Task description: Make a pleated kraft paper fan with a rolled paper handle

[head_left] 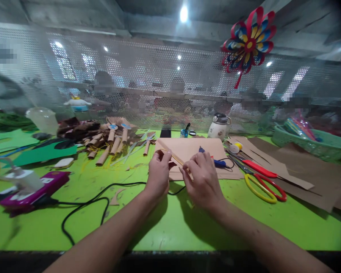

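Note:
Over the stacked kraft paper sheets, a thin folded strip of brown paper runs between my two hands. My left hand pinches it near its left part between thumb and fingers. My right hand has its fingers closed on the strip's right end, which they partly hide. Just beyond the right hand lies a blue hot glue gun with a black cord. A small curved paper scrap lies left of my left forearm.
To the right are scissors, a red-handled cutter, brown paper and a green basket. Rolled paper pieces lie left. A purple power strip trails a black cord. A jug stands behind.

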The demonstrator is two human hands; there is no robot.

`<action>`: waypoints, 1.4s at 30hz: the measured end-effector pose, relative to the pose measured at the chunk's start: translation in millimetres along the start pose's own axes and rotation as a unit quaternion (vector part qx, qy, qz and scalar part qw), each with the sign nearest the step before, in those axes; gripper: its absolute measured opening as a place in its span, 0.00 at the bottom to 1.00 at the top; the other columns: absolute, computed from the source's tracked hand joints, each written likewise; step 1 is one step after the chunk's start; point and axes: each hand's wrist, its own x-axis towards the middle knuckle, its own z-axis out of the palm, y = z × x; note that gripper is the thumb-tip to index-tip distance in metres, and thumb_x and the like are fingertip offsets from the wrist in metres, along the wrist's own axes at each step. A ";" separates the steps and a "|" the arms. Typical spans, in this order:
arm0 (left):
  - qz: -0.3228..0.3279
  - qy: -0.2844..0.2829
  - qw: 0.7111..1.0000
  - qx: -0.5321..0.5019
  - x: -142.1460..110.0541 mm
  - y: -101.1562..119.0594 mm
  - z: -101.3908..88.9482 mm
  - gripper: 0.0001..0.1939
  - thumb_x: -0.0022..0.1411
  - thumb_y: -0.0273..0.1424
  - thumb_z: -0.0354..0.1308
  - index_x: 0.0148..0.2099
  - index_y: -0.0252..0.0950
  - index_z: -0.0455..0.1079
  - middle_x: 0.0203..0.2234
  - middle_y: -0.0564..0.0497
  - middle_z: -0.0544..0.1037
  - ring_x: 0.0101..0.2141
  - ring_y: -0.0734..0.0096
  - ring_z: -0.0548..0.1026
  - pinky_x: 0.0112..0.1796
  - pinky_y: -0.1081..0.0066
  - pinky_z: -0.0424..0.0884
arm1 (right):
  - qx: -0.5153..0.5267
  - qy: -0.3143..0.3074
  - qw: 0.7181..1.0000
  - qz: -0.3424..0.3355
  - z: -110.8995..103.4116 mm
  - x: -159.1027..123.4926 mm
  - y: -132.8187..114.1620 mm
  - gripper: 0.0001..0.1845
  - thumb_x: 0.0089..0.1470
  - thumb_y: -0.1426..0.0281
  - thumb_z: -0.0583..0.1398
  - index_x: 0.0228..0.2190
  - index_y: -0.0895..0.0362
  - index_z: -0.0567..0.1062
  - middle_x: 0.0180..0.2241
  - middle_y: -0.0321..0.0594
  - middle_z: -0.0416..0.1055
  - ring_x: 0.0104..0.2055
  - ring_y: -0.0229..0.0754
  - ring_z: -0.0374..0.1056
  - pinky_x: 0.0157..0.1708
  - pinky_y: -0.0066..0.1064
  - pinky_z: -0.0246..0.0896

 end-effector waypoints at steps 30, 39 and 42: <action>-0.043 -0.029 0.997 -0.050 -3.4 4.3 -1.3 0.09 0.50 0.27 0.61 0.35 0.33 0.66 0.27 0.52 0.76 0.32 0.72 0.73 0.35 0.71 0.71 | 0.309 0.010 0.932 0.191 -0.1 5.3 28.3 0.07 0.48 0.72 0.65 0.31 0.59 0.73 0.28 0.36 0.66 0.29 0.38 0.63 0.30 0.30 0.60; -0.030 -0.055 0.995 -0.072 -3.0 6.5 -1.8 0.08 0.53 0.26 0.61 0.35 0.33 0.66 0.28 0.51 0.76 0.33 0.72 0.74 0.40 0.67 0.72 | 0.377 -0.121 0.887 0.239 -1.1 8.6 39.0 0.14 0.51 0.65 0.63 0.36 0.61 0.80 0.33 0.44 0.76 0.33 0.41 0.69 0.32 0.32 0.64; -0.030 -0.057 0.996 -0.070 -2.5 5.8 -1.7 0.07 0.53 0.26 0.61 0.35 0.32 0.66 0.28 0.51 0.76 0.33 0.72 0.74 0.40 0.67 0.72 | 0.383 -0.109 0.885 0.240 0.6 7.6 38.1 0.14 0.51 0.64 0.63 0.35 0.62 0.81 0.32 0.45 0.76 0.33 0.41 0.69 0.33 0.32 0.64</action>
